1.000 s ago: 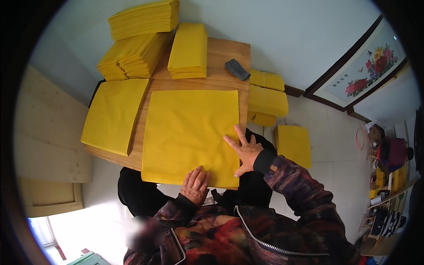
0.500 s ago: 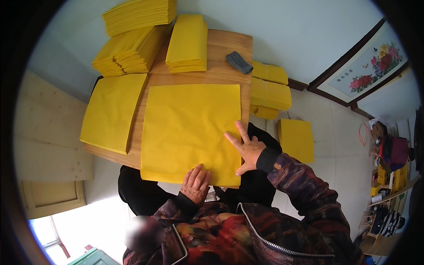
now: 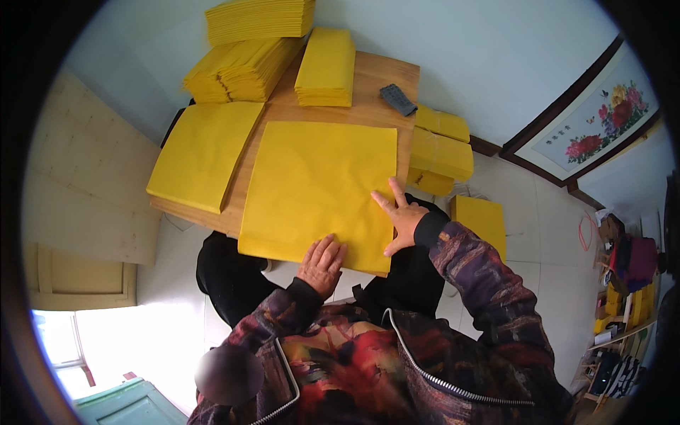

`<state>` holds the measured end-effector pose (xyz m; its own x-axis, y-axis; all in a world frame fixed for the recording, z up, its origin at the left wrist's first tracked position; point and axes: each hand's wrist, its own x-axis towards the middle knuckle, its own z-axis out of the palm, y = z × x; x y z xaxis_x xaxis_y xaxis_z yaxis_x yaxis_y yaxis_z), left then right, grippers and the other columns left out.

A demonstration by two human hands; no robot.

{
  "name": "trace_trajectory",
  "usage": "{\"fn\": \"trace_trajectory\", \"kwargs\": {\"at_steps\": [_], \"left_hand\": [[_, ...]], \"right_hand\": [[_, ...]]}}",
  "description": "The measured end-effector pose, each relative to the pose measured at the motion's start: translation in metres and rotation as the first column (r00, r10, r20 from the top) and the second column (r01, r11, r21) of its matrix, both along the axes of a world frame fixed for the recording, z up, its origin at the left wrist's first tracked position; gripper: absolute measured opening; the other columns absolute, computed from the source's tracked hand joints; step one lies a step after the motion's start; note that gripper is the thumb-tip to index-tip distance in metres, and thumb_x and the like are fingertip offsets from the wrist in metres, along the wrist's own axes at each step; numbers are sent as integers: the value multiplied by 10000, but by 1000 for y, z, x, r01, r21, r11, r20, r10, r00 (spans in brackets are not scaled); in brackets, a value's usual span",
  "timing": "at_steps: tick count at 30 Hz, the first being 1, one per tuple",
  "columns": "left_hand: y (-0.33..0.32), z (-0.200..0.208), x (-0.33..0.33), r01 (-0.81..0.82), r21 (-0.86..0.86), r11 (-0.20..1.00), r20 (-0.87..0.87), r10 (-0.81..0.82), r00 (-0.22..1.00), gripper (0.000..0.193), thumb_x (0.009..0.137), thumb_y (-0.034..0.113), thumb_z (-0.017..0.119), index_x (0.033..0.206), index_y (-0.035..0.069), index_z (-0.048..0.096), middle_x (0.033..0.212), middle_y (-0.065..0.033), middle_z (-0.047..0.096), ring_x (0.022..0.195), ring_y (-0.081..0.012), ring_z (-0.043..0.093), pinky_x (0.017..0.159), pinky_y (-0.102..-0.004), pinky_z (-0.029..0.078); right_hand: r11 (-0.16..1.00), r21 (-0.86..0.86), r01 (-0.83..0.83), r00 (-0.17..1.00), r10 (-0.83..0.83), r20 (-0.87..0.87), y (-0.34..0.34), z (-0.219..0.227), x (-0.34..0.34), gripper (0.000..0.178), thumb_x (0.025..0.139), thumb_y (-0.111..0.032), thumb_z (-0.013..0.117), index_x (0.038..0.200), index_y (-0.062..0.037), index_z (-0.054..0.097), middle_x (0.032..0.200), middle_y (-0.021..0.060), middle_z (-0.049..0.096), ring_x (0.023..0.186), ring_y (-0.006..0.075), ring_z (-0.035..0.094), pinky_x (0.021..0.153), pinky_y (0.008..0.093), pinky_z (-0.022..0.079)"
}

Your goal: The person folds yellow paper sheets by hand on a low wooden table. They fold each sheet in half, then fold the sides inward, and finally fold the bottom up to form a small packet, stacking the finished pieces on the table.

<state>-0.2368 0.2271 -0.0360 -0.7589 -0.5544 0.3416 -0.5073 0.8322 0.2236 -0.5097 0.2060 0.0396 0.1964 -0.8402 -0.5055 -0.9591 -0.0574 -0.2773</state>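
A large square yellow sheet (image 3: 322, 188), soft and lightly creased like felt or cloth, lies flat on the wooden table (image 3: 386, 67) in front of me. Its near edge overhangs the table above my lap. My left hand (image 3: 323, 265) rests on that near edge, its fingers side by side and stretched out over the surface; its thumb is hidden. At the right edge, my right hand (image 3: 402, 218) is open. Its spread fingers touch the sheet near the lower right corner, with the thumb pointing toward me.
A flat yellow pile (image 3: 205, 156) lies left of the sheet. Folded yellow stacks (image 3: 244, 71) and another folded stack (image 3: 324, 67) stand at the back, beside a dark grey cloth item (image 3: 398, 99). More yellow bundles (image 3: 443, 152) sit right of the table, near a yellow pile (image 3: 480, 223) on the floor.
My view has shifted, so the table and its stacks appear further right and higher. Both hands keep their places on the sheet, their fingers posed much as before.
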Motion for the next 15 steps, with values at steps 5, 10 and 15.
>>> {"fn": "trace_trajectory", "kwargs": {"at_steps": [5,10,15], "left_hand": [[2,0,3,15,40,999,-29,-14,1000,674,646,137,691,1277,38,475,1260,-136,465,1282,-320,387,1062,-466,325],[1,3,-1,-1,13,1000,-15,1,1000,650,636,121,671,1256,43,491,1253,-130,468,1278,-315,395,1070,-459,318],[4,3,-1,-21,16,1000,-27,22,999,564,692,100,617,1244,54,514,1248,-111,477,1278,-283,400,1073,-438,315]], "right_hand": [[980,-191,63,992,-40,123,9,1,-8,1161,549,-399,840,1479,-191,178,1533,229,45,1180,502,425,991,459,408],[925,-372,81,996,-64,57,46,8,16,953,605,-357,805,1406,-112,350,1482,190,209,1218,459,369,1009,482,377],[938,-319,136,990,-113,89,52,20,30,975,614,-323,821,1427,-138,316,1505,219,122,1298,456,279,1082,477,289]]}}
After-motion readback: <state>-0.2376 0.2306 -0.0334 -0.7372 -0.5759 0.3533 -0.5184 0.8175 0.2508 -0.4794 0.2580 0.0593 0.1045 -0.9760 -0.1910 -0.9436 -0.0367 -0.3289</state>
